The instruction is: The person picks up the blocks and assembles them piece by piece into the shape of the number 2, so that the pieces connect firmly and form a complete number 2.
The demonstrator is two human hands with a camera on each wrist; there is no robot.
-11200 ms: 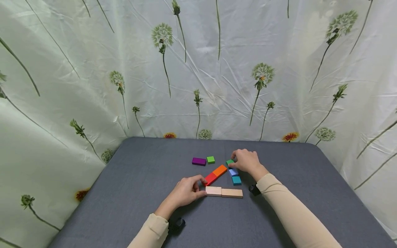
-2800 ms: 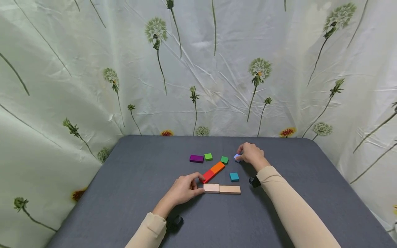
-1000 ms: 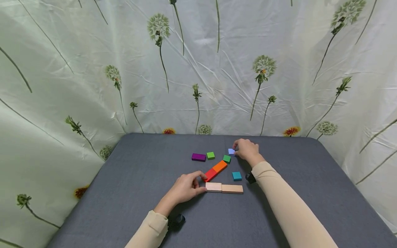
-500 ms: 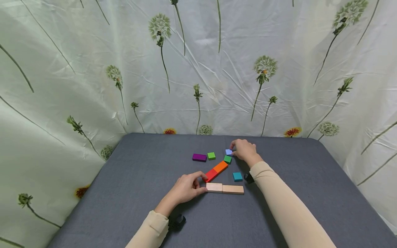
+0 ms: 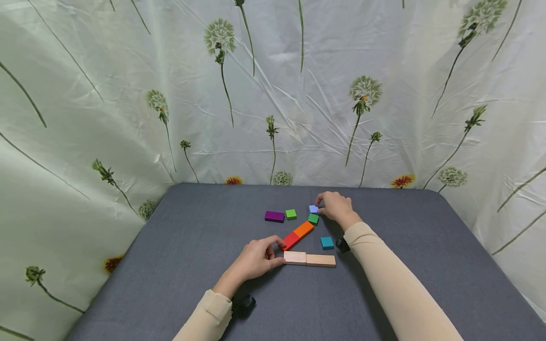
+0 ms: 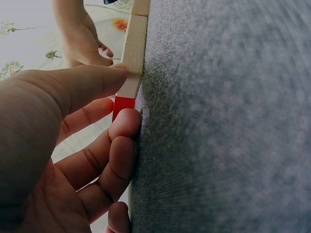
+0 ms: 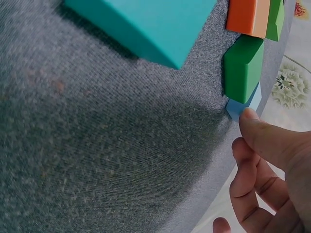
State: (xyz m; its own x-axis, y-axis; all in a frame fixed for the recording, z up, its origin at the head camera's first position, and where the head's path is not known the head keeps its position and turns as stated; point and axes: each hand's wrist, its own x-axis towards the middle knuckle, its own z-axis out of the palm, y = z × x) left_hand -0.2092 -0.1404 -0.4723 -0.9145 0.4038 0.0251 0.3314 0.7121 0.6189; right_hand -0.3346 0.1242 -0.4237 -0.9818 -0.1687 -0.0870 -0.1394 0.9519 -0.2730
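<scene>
In the head view, my right hand [image 5: 336, 208] pinches a small light blue block [image 5: 313, 209] at the far end of a row. The block lies against a green block [image 5: 313, 219]; in the right wrist view the thumb is on its side. Orange [image 5: 304, 229] and red [image 5: 291, 241] blocks continue the slanted row toward me. My left hand [image 5: 254, 258] holds the near corner, the thumb against a pale wooden block [image 5: 295, 257] and the index finger at the red block's end. A tan wooden block [image 5: 321, 260] extends the pale one to the right.
A teal block [image 5: 327, 243] lies apart, right of the slanted row. Behind that row, to the left, are a purple block [image 5: 274, 216] and a light green block [image 5: 291, 214]. Flower-printed fabric [image 5: 273, 94] hangs behind the grey table [image 5: 170, 255].
The light blue block, earlier beside the teal one, was carried back and right, then left up against the green block. The green block now meets the orange one. My left hand stayed at the corner.
</scene>
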